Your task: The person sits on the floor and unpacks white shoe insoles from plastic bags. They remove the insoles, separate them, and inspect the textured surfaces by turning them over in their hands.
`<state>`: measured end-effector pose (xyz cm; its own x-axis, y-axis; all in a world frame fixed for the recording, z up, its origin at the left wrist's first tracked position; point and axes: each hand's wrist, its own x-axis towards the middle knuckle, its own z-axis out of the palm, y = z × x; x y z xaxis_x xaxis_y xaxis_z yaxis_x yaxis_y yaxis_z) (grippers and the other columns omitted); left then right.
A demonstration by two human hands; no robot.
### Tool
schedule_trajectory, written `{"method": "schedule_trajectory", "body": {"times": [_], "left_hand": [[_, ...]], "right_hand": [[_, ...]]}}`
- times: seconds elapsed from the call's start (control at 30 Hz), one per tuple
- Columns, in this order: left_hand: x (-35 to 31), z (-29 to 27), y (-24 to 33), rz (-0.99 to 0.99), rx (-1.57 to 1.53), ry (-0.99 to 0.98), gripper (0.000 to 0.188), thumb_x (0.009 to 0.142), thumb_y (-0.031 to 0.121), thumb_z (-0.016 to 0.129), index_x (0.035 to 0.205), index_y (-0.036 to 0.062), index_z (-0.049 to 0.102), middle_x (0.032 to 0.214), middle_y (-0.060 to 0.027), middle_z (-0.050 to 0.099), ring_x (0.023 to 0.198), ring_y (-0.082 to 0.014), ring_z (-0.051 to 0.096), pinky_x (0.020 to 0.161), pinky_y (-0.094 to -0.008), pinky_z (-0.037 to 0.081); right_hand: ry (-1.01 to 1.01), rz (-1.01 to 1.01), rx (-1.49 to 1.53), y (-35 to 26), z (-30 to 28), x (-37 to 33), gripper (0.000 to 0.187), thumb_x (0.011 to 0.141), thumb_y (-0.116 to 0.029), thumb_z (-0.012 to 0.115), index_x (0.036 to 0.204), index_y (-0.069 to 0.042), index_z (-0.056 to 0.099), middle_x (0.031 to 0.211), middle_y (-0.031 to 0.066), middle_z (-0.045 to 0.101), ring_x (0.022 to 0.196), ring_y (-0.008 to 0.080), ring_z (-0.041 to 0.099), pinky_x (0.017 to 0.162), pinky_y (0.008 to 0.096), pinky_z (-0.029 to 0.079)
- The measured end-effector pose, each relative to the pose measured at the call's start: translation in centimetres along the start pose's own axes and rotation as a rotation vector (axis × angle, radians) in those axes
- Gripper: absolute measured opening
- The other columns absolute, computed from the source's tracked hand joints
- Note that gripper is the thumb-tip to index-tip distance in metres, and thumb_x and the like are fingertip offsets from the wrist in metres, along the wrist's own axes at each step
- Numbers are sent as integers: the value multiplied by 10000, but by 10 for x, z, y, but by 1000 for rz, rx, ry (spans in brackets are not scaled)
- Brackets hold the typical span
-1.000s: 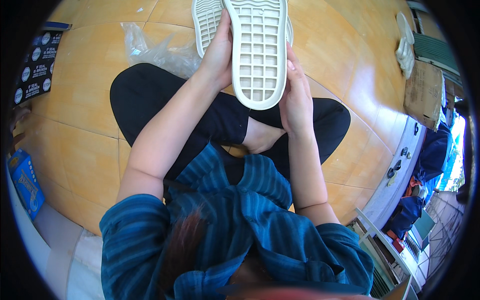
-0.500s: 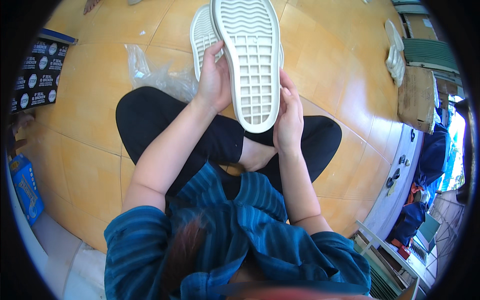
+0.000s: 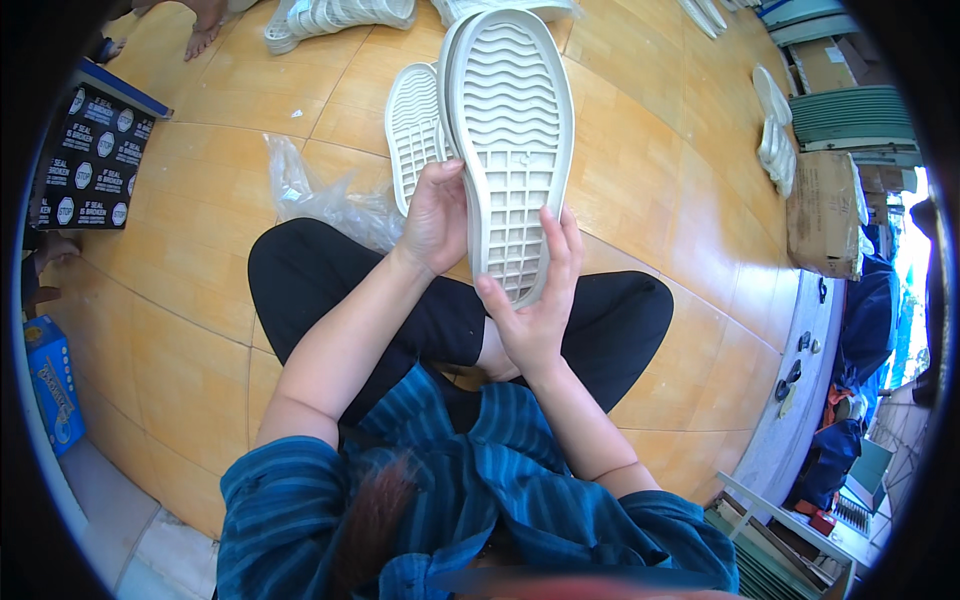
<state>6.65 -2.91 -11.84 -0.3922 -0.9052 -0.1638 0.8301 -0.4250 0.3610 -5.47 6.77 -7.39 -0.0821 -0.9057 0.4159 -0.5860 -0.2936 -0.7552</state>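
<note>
Tread side up, a white shoe sole [image 3: 514, 110] is held above my crossed legs, its toe end pointing away. Wavy ridges cover the front and a square grid fills the heel half. Another sole edge shows tight behind its left side. My left hand [image 3: 437, 222] grips the left edge, thumb at the rim and fingers hidden underneath. Around the heel end, my right hand [image 3: 540, 305] is closed with thumb and fingers on opposite edges. Past my left hand, another white sole [image 3: 408, 125] is on the floor, partly covered. Beside it a crumpled clear plastic bag [image 3: 340, 200] rests near my knee.
More white soles [image 3: 345, 14] lie at the far edge, near another person's bare foot [image 3: 205, 28]. A black patterned box [image 3: 95, 155] and a blue box [image 3: 52, 385] stand left. At right are a cardboard box [image 3: 822, 215] and bagged soles [image 3: 775, 155].
My right hand has shifted from the sole's right side to its heel end, thumb now across the lower left edge. The view has tilted upward, bringing more far soles in.
</note>
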Motion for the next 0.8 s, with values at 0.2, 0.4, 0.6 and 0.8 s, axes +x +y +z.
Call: {"method": "schedule_trajectory", "body": {"times": [0.2,0.4,0.6,0.8], "left_hand": [[2,-3,0,6,-16,-46,691,844,454,578,1376,30,455,1358,-146,529,1270,-282,492,1097,-429,360],[3,-2,2,11,-94,-80,563,900,375,540,1330,17,478,1268,-136,585,1169,-235,563,1037,-389,423],[4,6,-4,-76,29,11,608,1014,488,360,1412,30,405,1394,-159,492,1299,-260,466,1120,-416,335],[9,6,-1,-128,24,50,587,1046,466,235,1423,41,381,1358,-125,528,1220,-245,545,1043,-378,448]], "right_hand": [[-31,4,-54,-3,6,3,882,671,-214,857,1415,-61,407,1488,252,267,1375,388,328,1097,462,321],[-41,-3,-88,-3,6,4,854,663,-196,859,1395,-71,436,1486,255,263,1370,391,334,1088,461,335],[-12,66,25,6,0,11,769,691,-120,803,1375,-69,457,1404,252,403,1319,382,424,1057,438,377],[101,588,862,52,-51,32,628,818,-97,642,1390,23,412,1248,138,565,1060,227,602,939,351,473]]}}
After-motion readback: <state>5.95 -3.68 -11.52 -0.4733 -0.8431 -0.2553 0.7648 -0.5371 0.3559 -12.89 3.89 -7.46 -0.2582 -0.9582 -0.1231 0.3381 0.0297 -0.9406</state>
